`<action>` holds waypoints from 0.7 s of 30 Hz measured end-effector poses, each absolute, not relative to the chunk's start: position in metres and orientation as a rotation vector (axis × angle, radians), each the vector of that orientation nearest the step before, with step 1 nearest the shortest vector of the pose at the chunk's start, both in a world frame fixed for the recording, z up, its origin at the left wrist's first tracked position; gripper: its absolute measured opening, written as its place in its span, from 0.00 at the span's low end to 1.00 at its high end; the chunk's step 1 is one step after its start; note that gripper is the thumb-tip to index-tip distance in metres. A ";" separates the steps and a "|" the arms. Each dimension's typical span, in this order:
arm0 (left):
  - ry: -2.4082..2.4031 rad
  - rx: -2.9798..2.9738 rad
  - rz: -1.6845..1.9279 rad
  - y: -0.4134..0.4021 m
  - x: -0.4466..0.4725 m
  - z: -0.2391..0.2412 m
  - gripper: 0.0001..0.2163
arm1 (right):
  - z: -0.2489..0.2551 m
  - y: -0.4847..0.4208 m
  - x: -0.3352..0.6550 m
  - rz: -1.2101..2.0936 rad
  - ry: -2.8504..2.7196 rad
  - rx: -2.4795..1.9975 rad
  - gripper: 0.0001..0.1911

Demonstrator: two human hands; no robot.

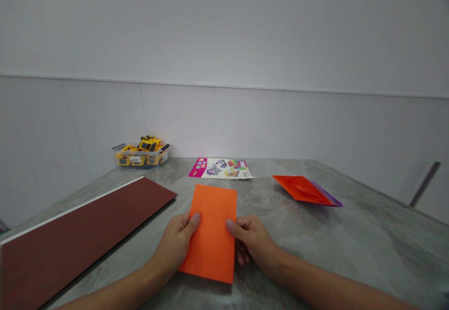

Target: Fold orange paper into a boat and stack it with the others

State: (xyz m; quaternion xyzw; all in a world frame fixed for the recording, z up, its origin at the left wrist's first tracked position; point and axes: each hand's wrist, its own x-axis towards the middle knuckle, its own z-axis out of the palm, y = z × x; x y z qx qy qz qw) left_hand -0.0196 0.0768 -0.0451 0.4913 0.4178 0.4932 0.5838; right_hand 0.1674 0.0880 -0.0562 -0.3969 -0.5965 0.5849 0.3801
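An orange sheet of paper point(212, 240), rectangular and perhaps folded, is held tilted up above the table between both hands. My left hand point(178, 237) grips its left edge, thumb on the front face and fingers mostly hidden behind. On the opposite edge, my right hand point(254, 240) pinches the paper the same way, with some fingertips curled below. To the right lies a folded red-orange paper piece point(302, 189) with purple layers point(328, 194) under it.
A long dark brown board point(91, 235) with a white edge lies at left. Against the back wall, a clear plastic bin point(140, 158) holds yellow toy vehicles point(150, 144). A printed paper-craft packet point(220, 169) lies on the grey marbled table point(351, 254).
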 end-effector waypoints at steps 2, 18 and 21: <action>0.953 1.139 1.124 0.078 -0.020 -0.045 0.20 | -0.057 0.089 0.168 1.467 -1.468 -1.041 0.30; 0.883 1.240 1.021 0.080 -0.021 -0.045 0.20 | -0.044 0.089 0.169 1.409 -1.371 -1.071 0.31; 0.893 1.244 1.054 0.080 -0.021 -0.044 0.20 | -0.047 0.089 0.168 1.399 -1.400 -1.082 0.32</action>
